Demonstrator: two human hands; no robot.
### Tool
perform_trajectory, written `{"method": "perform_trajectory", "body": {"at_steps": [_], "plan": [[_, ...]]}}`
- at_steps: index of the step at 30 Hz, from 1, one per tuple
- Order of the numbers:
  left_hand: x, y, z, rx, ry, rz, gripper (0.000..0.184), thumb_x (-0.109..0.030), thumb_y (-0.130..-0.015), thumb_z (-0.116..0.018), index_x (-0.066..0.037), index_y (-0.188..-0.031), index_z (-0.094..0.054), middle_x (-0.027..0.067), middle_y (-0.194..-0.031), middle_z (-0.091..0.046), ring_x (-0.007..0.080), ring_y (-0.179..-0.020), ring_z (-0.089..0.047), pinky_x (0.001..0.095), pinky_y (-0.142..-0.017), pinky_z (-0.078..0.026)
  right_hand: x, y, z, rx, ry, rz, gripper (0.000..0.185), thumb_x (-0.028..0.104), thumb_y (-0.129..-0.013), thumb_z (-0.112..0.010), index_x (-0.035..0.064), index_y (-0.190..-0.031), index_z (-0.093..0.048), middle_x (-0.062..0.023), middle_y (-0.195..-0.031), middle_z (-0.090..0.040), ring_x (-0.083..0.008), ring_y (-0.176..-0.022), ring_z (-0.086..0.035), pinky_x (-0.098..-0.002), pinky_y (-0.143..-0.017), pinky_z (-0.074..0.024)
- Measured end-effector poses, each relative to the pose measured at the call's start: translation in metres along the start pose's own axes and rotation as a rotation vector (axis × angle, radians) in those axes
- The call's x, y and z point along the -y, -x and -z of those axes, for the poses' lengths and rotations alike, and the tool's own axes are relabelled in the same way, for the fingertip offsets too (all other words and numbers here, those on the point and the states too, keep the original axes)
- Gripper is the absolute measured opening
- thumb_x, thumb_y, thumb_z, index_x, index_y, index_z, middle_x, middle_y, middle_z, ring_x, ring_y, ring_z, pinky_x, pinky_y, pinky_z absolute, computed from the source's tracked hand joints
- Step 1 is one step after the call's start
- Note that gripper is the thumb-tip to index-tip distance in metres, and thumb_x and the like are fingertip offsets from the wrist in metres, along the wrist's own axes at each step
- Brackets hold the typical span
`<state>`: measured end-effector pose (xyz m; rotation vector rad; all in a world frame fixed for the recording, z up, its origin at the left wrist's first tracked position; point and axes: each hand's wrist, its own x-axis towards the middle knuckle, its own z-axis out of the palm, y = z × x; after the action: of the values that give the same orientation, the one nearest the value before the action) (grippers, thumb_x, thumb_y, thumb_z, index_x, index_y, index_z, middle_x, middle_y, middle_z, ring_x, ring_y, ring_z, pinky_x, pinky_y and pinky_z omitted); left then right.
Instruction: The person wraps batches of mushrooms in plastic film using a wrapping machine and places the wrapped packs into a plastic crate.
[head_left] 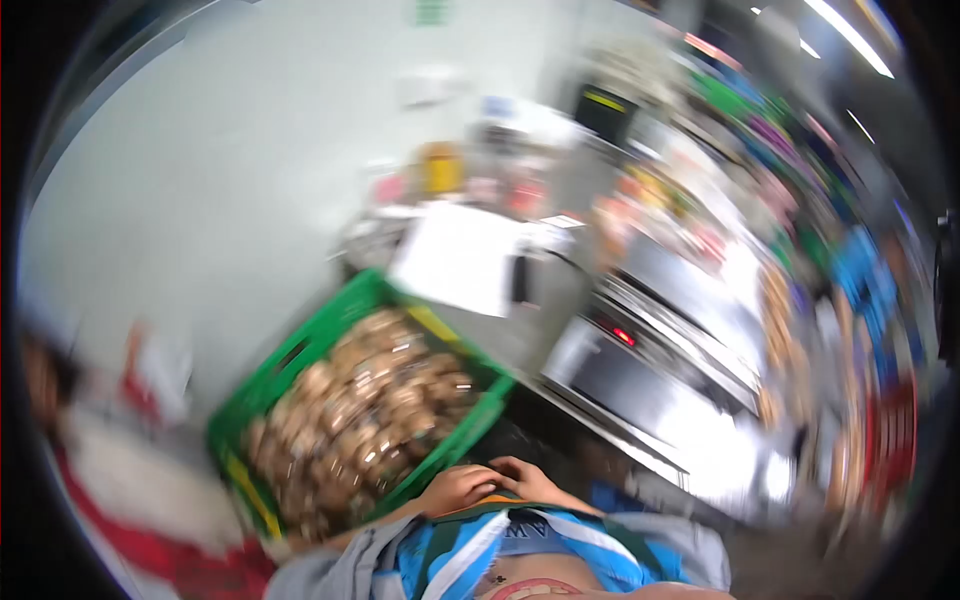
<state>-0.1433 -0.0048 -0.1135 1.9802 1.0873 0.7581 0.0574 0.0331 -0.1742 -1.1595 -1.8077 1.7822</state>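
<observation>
My left hand point(463, 489) and my right hand point(531, 482) meet in front of my body, low in the head view. The fingers of both are curled, close to an orange edge on my blue and white striped clothing point(465, 552). What they hold, if anything, is hidden. Just beyond my left hand stands a green crate point(478, 427) with yellow strips. It is filled with several brown, shiny, plastic-wrapped packs point(360, 400) whose contents are too blurred to name. Neither hand reaches inside it.
Right of the crate is a steel machine point(640, 385) with a red display. Behind lie white paper point(455, 258) and a yellow container point(441, 168). A red crate point(890, 440) and a person in blue point(865, 280) are at far right; a blurred person's red-and-white clothing point(150, 490) at left.
</observation>
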Motion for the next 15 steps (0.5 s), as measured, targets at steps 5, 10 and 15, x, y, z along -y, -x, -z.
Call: {"method": "perform_trajectory", "body": {"at_steps": [5, 10, 15], "plan": [[-0.005, -0.052, -0.039, 0.262, 0.034, -0.048, 0.028, -0.014, -0.079, -0.065, -0.008, -0.106, -0.060, 0.0112, -0.100, -0.062, 0.0259, -0.089, -0.061, 0.0324, -0.077, -0.048, -0.009, 0.069, 0.040, -0.433, 0.027, -0.011, 0.033, 0.020, -0.086, -0.057, 0.0039, -0.114, -0.053, -0.0132, -0.095, -0.064, -0.0210, -0.088, -0.062, -0.0321, -0.079, -0.0479], [-0.033, -0.103, -0.088, 0.532, -0.022, -0.070, 0.032, -0.018, -0.080, -0.058, -0.009, -0.110, -0.058, 0.0108, -0.103, -0.061, 0.0282, -0.093, -0.059, 0.0339, -0.080, -0.046, -0.059, 0.182, 0.134, -1.193, -0.038, 0.057, 0.021, 0.017, -0.084, -0.058, 0.0028, -0.100, -0.062, -0.0086, -0.082, -0.064, -0.0142, -0.071, -0.062, -0.0265, -0.065, -0.0496], [-0.074, -0.165, -0.169, 0.562, -0.162, -0.040, 0.024, -0.018, -0.081, -0.059, -0.009, -0.104, -0.060, 0.0100, -0.097, -0.063, 0.0287, -0.089, -0.060, 0.0357, -0.077, -0.046, -0.127, 0.314, 0.288, -1.549, -0.343, -0.145, 0.032, 0.023, -0.083, -0.059, 0.0051, -0.110, -0.059, -0.0100, -0.086, -0.065, -0.0162, -0.080, -0.062, -0.0293, -0.071, -0.0479]]}}
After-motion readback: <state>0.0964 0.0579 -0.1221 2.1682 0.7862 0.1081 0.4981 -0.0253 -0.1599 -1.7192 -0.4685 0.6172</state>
